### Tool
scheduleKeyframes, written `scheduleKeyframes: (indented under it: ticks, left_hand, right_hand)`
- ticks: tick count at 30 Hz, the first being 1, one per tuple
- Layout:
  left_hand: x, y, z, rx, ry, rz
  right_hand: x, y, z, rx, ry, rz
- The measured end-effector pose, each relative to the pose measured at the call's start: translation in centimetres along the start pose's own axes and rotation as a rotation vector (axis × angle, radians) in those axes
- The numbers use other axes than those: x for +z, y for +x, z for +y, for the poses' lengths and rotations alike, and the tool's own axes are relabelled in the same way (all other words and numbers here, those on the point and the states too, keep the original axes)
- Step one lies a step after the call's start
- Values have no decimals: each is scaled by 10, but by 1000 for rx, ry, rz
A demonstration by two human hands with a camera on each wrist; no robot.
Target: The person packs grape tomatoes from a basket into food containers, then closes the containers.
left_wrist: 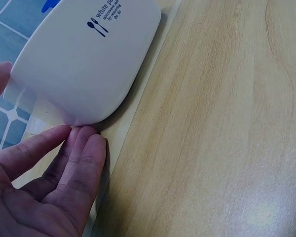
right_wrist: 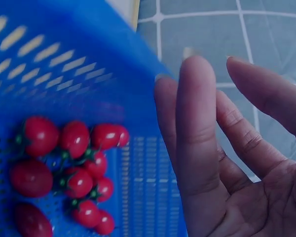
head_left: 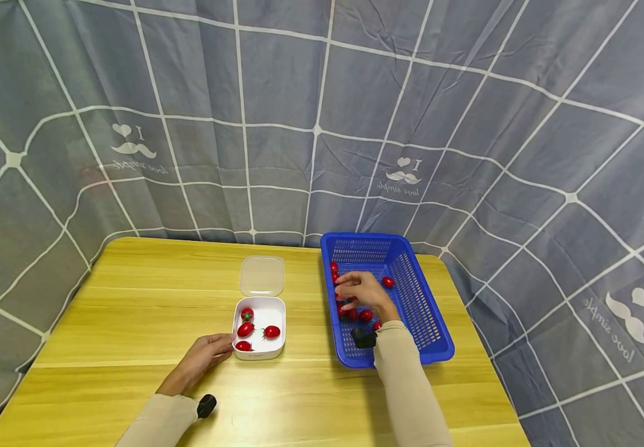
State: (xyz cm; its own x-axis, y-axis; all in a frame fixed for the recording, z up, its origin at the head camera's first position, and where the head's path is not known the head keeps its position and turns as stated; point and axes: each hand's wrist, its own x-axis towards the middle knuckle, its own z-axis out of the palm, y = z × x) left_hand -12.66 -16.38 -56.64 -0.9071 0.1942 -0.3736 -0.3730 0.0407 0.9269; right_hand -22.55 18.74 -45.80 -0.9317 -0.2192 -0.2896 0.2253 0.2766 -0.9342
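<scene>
My left hand (head_left: pixel 204 357) rests at the left side of a small white food box (head_left: pixel 259 355), its fingertips against the box's lower wall in the left wrist view. Inside the box lie several red cherry tomatoes (head_left: pixel 271 332) with green stems. Over the left part of a blue plastic basket (head_left: pixel 428 316), my right hand (head_left: pixel 365 290) hovers with fingers spread and nothing held. Beneath it, several more cherry tomatoes (right_wrist: pixel 39 136) lie on the basket floor, partly hidden by the hand in the head view. Printed lettering and a fork-and-spoon mark show on the box wall (left_wrist: pixel 89 64).
Behind the box a translucent lid (head_left: pixel 263 275) lies flat on the wooden table (head_left: pixel 148 310). One tomato (head_left: pixel 387 282) sits apart near the basket's far right. A grey checked curtain (head_left: pixel 277 155) hangs along the table's back and sides.
</scene>
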Motion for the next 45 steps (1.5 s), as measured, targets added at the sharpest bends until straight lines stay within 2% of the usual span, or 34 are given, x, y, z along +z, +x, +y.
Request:
scheduleKeyframes:
  ticks: [9,21,27,30,34,40,45]
  left_hand:
    - [0,-1,1,-15,-6,7]
    - [-2,-2,-1,-23,5,19]
    - [0,0,1,-4,-7,-6]
    - [1,1,0,-5,-9,-5]
    - [0,1,0,-13,-5,-4]
    - [0,1,-1,-14,-2,1]
    - [-1,0,0,-20,-2,11]
  right_hand:
    - [-11,4,17,49,-19,-4]
    - [-11,14,41,205,-82,-5]
    - [-11,15,45,250,-136,11]
    - [-11,15,49,262,-160,-21]
    - [-14,19,57,252,-175,-109]
    - [-9,20,53,300,-176,-103]
    - [-9,19,50,319,-160,-161]
